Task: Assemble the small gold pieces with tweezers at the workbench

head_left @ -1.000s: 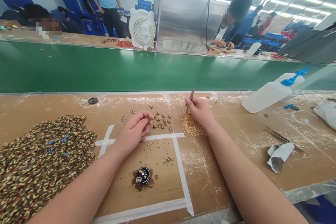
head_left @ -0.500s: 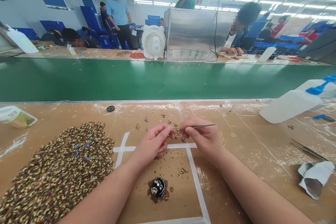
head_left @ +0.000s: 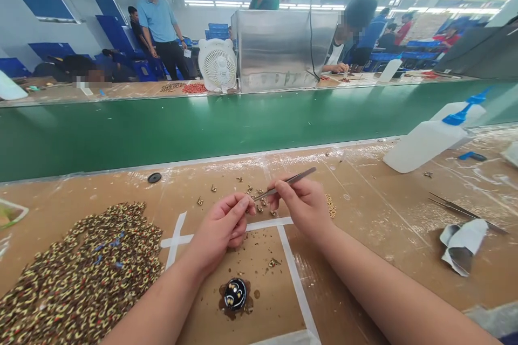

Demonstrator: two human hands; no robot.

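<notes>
Metal tweezers [head_left: 297,176] are held in my right hand [head_left: 301,202], their tips angled down to the left. Those tips reach the fingertips of my left hand [head_left: 226,221], which is pinched closed; whatever it holds is too small to make out. Several small brown-and-cream pieces [head_left: 250,188] lie on the table just beyond my fingers. One more such piece [head_left: 274,262] rests inside the white tape outline [head_left: 297,280]. Nearer me sits a small black round dish [head_left: 235,295] with a dark wet patch around it.
To the left spreads a large pile of similar pieces [head_left: 93,269]. A black disc [head_left: 154,178] lies behind it. Small yellowish beads [head_left: 331,206] are right of my hand. Farther right are a white bottle [head_left: 423,145], spare tweezers [head_left: 465,210] and crumpled paper [head_left: 463,245]. A green strip [head_left: 162,129] runs behind.
The view has turned to the right, so the scene sits farther left. The tweezers have tilted more steeply, with their tips now at my left fingertips.
</notes>
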